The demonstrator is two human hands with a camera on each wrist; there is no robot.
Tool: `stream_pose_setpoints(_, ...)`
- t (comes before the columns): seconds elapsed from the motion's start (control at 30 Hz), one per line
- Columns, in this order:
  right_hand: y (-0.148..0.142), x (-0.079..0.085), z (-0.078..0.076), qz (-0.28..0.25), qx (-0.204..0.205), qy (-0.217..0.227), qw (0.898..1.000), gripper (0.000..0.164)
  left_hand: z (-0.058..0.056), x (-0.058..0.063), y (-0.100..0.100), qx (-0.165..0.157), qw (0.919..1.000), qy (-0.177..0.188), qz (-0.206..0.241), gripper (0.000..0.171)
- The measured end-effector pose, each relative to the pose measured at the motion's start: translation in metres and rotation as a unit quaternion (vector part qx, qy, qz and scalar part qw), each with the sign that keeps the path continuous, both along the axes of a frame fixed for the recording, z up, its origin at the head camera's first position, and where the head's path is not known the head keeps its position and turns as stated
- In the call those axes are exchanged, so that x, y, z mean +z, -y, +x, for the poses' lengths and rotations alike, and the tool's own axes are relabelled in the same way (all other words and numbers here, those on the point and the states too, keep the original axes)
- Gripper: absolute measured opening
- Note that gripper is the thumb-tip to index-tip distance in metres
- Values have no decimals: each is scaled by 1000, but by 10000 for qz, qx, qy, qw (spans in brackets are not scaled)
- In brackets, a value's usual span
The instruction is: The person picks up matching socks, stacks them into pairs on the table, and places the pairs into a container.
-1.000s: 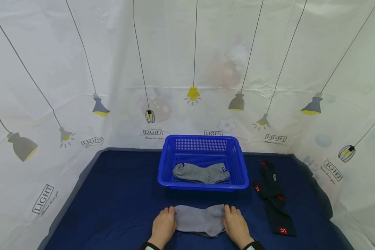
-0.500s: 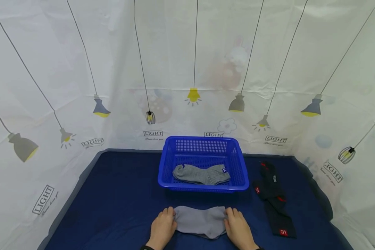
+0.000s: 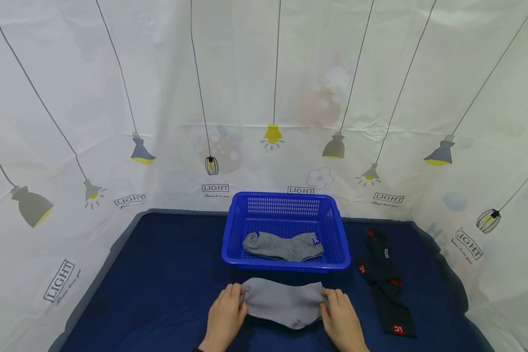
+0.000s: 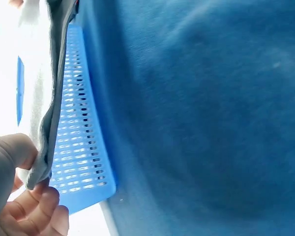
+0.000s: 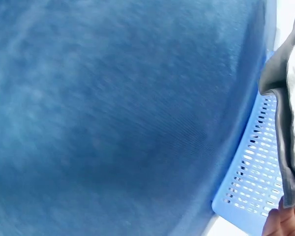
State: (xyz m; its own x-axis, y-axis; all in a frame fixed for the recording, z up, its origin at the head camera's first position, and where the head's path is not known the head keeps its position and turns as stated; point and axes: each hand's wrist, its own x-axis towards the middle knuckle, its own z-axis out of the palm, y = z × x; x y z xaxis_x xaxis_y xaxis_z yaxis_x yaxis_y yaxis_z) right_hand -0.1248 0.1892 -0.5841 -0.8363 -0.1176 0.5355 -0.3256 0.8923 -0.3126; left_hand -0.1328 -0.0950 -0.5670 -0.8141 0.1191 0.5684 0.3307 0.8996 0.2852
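A pair of light grey socks, laid one on the other, is stretched level between both hands in front of the basket. My left hand pinches one end, thumb on the near side; in the left wrist view, the layered edge of the socks hangs above the blue cloth. At the other end, my right hand pinches the socks in the same way. In the right wrist view only some fingertips show under the socks. Another pair of darker grey socks with a blue mark lies in the blue basket.
Black socks with red marks lie crossed on the dark blue cloth at right. Behind the basket rises a white wall sheet printed with lamps. Cloth stretches out to the left of the hands.
Both hands have lifted the light grey socks off the cloth and moved them slightly toward the basket. The basket and the black socks stay where they were.
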Motion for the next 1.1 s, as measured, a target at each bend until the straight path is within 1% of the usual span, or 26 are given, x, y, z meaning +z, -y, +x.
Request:
stream_pose_setpoints(0.1,-2,4,-3,-81,123,-398,9991,31,-3,6,1,-61,9998,-199,14,25)
stream_pose_setpoints(0.17,-3,8,-5,-107,181,-544,9983,31,-6,11,1,-91,9994,-332,-5,25)
stream_pose_setpoints(0.3,-4,16,-9,-138,226,-623,9977,31,-13,16,2,-113,9983,-579,-31,25)
stream_pose_setpoints(0.43,-3,22,-15,-176,232,-716,9970,32,-20,22,2,-141,9974,-711,28,25)
stream_pose_setpoints(0.77,-3,36,-38,-230,272,-1032,9940,30,-42,33,0,-233,9976,-641,141,23)
stream_pose_setpoints(0.97,-3,44,-53,-211,273,-1022,9942,29,-57,40,-2,-206,9988,-429,125,22)
stream_pose_setpoints(1.1,-4,48,-65,-201,257,-1029,9942,29,-67,45,-4,-194,9988,-434,125,22)
